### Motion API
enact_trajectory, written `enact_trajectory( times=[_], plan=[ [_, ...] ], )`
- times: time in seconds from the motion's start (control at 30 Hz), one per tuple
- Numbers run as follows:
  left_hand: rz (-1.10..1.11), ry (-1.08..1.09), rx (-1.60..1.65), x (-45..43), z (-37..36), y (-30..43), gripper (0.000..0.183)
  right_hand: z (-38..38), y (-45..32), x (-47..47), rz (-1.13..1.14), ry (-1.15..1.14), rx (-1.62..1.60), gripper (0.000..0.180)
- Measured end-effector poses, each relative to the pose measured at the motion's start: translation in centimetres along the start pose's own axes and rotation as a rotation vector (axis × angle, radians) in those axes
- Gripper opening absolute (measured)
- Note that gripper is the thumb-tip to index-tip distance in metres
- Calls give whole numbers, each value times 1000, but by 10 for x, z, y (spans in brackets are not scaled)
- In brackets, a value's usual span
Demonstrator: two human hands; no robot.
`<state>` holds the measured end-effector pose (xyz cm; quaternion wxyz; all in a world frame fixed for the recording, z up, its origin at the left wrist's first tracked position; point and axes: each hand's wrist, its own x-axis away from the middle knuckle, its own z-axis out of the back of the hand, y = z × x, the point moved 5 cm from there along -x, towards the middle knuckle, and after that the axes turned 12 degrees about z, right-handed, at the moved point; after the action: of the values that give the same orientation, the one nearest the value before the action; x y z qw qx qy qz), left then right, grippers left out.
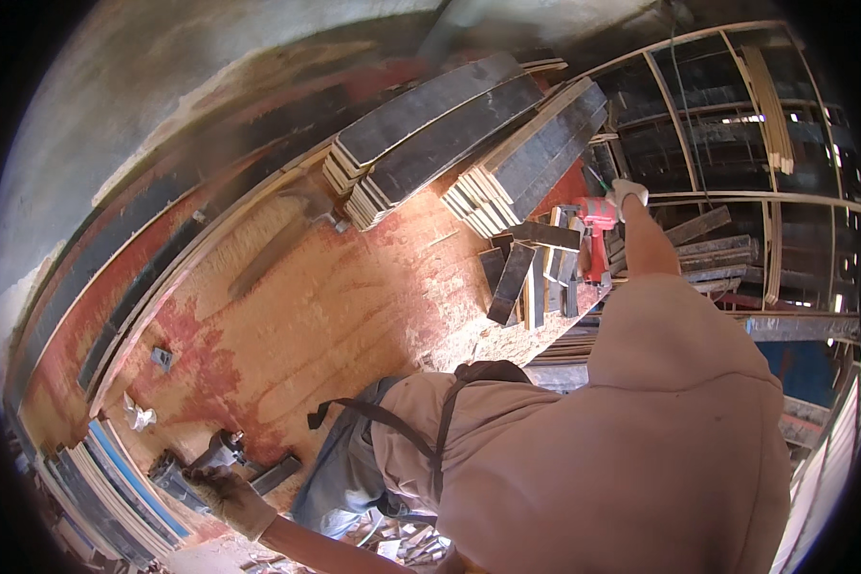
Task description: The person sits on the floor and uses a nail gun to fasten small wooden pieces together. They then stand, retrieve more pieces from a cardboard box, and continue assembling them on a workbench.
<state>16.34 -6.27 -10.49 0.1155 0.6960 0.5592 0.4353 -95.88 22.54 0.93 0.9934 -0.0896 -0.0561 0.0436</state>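
Observation:
My left hand [231, 499], in a pale work glove with dark fingertips, is closed around a dark pneumatic nail gun [219, 450] at the lower left of the workbench. My right hand [629, 198], also gloved, is stretched far out to the right. Its fingers curl beside the rear of a red power tool [597, 215], near a thin green piece [601, 179]; whether they grip either one cannot be made out. Short dark-faced plywood blocks [534, 269] lie in a loose heap just left of the red tool.
Stacks of long dark-faced plywood strips [445, 122] lie along the far side of the sawdust-covered bench [316, 301]. Another strip stack [107, 488] stands lower left, near a crumpled white scrap [138, 414]. A wooden frame rack [746, 194] rises at right. Wood offcuts [402, 538] lie below.

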Motion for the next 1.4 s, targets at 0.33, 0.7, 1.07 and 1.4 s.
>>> enact_trajectory(
  times=[0.33, 0.7, 1.07, 1.4],
  plan=[
    [-281, 603, -331, 132, 99, -8, 46, 9, -199, 73, 466, 4, 1055, 35],
    [-297, 472, 385, 175, -31, -33, 37, -126, -543, 700, 2269, -671, -242, 38],
    [-392, 582, 708, 254, -31, -107, 33, -280, -583, 874, 2596, -614, 57, 37],
    [-424, 498, 860, 239, -20, -102, 26, -262, -599, 1008, 2528, -895, -211, 7]
  ],
)
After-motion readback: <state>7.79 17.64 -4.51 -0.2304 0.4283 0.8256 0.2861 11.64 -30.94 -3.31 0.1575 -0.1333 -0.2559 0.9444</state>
